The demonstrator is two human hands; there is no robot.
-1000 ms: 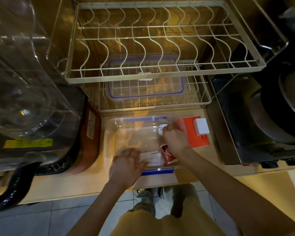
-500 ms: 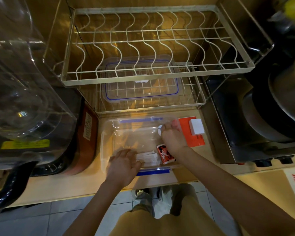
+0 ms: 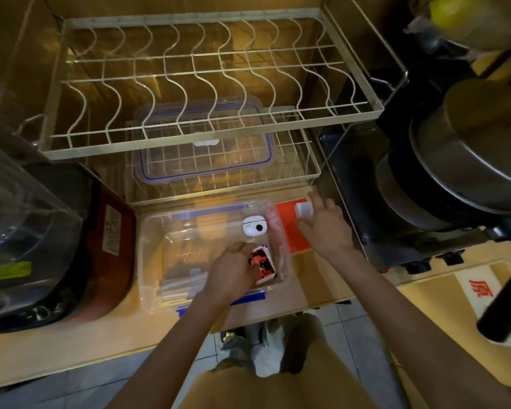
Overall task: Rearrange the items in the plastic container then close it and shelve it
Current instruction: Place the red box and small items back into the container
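Container (image 3: 151, 261) open on counter, lid (image 3: 204, 149) apart on rack. Left hand (image 3: 233, 273) pinches red-patterned packet (image 3: 263, 265) inside; right hand (image 3: 322, 228), fingers spread, reaches white block (image 3: 304, 209). Risk: forearm nudging container off the edge.

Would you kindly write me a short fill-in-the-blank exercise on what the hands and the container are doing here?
1. The left hand touches the red, black and white packet inside the clear ____.
2. The right hand reaches for the small white box lying on an ____ box.
3. The container's lid lies on the ____ wire shelf.

Missing words: container; orange; lower
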